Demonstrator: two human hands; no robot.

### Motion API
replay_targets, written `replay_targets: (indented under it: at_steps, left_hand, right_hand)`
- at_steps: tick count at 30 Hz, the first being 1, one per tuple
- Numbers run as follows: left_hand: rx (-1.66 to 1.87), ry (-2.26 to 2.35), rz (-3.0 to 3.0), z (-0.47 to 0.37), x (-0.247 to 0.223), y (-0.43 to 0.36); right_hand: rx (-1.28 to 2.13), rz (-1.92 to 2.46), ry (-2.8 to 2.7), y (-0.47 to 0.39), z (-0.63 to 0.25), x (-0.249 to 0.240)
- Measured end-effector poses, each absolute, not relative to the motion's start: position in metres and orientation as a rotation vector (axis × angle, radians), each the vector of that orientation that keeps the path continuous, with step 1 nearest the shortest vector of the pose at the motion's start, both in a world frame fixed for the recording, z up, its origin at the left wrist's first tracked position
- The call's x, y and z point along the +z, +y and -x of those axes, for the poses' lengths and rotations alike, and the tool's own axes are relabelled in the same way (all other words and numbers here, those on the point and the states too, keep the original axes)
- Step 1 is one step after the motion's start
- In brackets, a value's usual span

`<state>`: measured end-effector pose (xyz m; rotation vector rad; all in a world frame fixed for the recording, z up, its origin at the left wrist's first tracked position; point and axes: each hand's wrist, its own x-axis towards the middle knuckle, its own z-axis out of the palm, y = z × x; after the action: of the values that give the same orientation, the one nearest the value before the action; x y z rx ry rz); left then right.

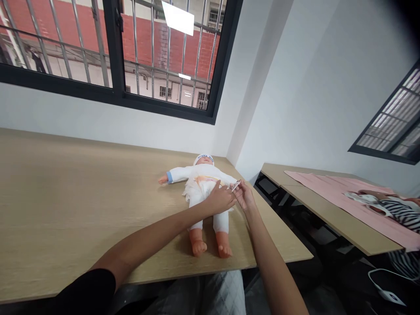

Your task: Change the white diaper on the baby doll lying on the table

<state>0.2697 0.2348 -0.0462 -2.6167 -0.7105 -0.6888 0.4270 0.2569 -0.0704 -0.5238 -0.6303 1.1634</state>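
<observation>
A baby doll [204, 181] lies on its back, feet toward me, in a white outfit with a gauzy skirt and a white printed cap. My left hand [221, 200] reaches across the doll's hips to the end of its arm on the right, fingers curled closed; what they hold is hidden. My right hand [245, 196] meets it there, fingertips pinched on a slim pale stick-like thing [235, 186] whose kind I cannot make out. The doll's own hand on that side is hidden by my fingers. Its other arm stretches left, with a blue cuff [169, 177].
The wooden table [98, 188] extends left beneath a barred window [167, 57]. Past a gap on the right, another table [328, 205] bears a pink cloth [331, 192]; a person in a striped sleeve [400, 212] works there. A white cable with a small box [390, 297] hangs below.
</observation>
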Motion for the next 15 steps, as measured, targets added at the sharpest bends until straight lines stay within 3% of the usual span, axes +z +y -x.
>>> replay_targets:
  at_steps: [15]
  left_hand:
    - [-0.703,-0.659,2.614,-0.2725,-0.0547,0.2413]
  right_hand:
    - [1.131,0.543,-0.674,0.2577,-0.4294,-0.0722]
